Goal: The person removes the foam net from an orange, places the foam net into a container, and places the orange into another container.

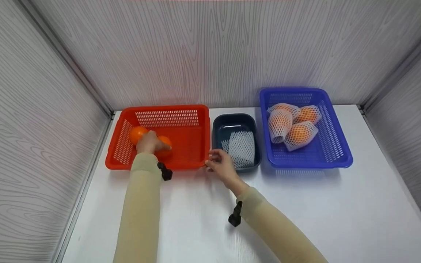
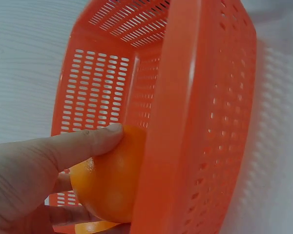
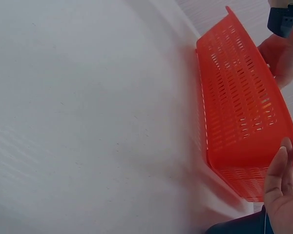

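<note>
Inside the red basket, my left hand holds an orange, its thumb laid over the top and its fingers beneath. A second orange lies to the left of that hand; in the left wrist view part of an orange shows below the fingers. My right hand is at the basket's near right corner. In the right wrist view, the fingers of the right hand pinch the rim of the red basket. Part of the right hand is cut off there.
Right of the red basket stands a dark blue tray with white foam net sleeves. Farther right is a blue basket holding several oranges in foam nets. Grey wood-grain panels border the white table.
</note>
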Motion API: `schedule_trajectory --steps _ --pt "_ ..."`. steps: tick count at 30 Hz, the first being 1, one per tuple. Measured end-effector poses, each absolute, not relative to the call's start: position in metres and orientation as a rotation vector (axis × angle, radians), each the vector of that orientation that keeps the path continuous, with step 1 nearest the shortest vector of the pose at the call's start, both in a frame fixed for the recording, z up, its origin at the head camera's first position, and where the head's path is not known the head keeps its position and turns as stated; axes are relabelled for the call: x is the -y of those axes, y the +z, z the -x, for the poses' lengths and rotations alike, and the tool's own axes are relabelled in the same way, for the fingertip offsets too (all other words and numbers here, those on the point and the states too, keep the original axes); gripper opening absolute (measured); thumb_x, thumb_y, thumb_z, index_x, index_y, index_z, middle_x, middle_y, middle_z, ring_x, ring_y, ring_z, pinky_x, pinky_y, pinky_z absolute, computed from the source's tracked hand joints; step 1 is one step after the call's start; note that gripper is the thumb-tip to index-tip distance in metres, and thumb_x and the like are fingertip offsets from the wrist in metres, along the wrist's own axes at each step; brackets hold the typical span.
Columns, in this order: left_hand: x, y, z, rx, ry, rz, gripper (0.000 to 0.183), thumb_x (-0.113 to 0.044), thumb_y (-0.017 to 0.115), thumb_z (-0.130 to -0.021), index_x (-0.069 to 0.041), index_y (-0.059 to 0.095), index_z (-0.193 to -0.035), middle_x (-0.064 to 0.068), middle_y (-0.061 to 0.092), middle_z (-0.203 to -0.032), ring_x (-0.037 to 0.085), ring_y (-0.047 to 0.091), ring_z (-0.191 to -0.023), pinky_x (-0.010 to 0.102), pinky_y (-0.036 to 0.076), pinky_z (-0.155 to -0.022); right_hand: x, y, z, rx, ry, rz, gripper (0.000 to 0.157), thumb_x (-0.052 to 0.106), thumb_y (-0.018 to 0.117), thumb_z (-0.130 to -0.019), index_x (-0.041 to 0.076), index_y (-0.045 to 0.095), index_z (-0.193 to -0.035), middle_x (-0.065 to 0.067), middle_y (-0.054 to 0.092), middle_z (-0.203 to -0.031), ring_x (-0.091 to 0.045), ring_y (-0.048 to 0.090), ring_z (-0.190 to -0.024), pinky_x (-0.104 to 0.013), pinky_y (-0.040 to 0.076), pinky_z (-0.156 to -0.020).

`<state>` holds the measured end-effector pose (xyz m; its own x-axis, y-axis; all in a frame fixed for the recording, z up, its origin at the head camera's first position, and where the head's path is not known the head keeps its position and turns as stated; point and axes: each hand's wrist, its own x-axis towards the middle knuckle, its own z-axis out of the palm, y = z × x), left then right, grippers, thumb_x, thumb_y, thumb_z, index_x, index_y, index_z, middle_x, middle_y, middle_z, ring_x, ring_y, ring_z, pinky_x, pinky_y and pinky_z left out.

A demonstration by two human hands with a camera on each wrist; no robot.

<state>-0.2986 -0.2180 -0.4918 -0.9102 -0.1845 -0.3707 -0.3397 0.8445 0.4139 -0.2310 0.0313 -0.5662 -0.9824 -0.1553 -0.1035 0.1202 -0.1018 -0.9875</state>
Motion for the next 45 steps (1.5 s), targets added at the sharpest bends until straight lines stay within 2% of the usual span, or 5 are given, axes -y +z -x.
schedule_trajectory --steps 9,16,21,27,45 --pt "0.224 -0.504 0.298 -2.69 0.611 0.348 0.06 -0.026 0.075 -0.074 0.002 0.046 -0.119 0.021 0.051 -0.109 0.036 0.047 -0.094 0.05 0.039 -0.087 -0.032 -0.561 0.228 -1.961 -2.202 0.05 0.038 -0.008 0.061 -0.08 -0.011 0.047 -0.115 -0.016 0.054 -0.089 -0.04 0.059 -0.083 -0.051 0.048 -0.073" --pt "0.229 -0.506 0.302 -2.784 0.552 0.323 0.056 -0.019 0.073 -0.074 0.005 0.047 -0.118 0.024 0.052 -0.105 0.037 0.05 -0.091 0.051 0.042 -0.084 -0.036 -0.561 0.229 -1.928 -2.203 0.065 0.039 -0.008 0.06 -0.081 -0.012 0.045 -0.117 -0.018 0.052 -0.09 -0.017 0.061 -0.071 -0.043 0.051 -0.069" --pt "0.227 -0.506 0.305 -2.884 0.546 0.436 0.043 -0.014 0.069 -0.077 0.003 0.052 -0.113 0.021 0.051 -0.098 0.037 0.05 -0.082 0.054 0.044 -0.078 -0.035 -0.567 0.231 -1.943 -2.213 0.059 0.039 -0.006 0.061 -0.081 -0.01 0.046 -0.117 -0.014 0.053 -0.089 -0.033 0.062 -0.079 -0.048 0.05 -0.072" --pt "0.224 -0.504 0.307 -2.915 0.507 0.29 0.033 -0.006 0.063 -0.081 0.004 0.054 -0.111 0.022 0.056 -0.098 0.036 0.052 -0.081 0.051 0.044 -0.079 -0.034 -0.567 0.23 -1.961 -2.219 0.035 0.036 -0.008 0.061 -0.081 -0.01 0.047 -0.114 -0.01 0.053 -0.085 -0.045 0.057 -0.086 -0.044 0.051 -0.069" --pt "0.225 -0.494 0.313 -2.708 0.406 0.136 0.066 -0.025 0.063 -0.082 -0.004 0.033 -0.137 0.025 0.04 -0.123 0.038 0.043 -0.106 0.059 0.036 -0.084 -0.031 -0.566 0.23 -1.952 -2.218 0.041 0.036 -0.007 0.061 -0.081 -0.008 0.049 -0.114 -0.011 0.053 -0.087 -0.034 0.06 -0.079 -0.048 0.05 -0.072"
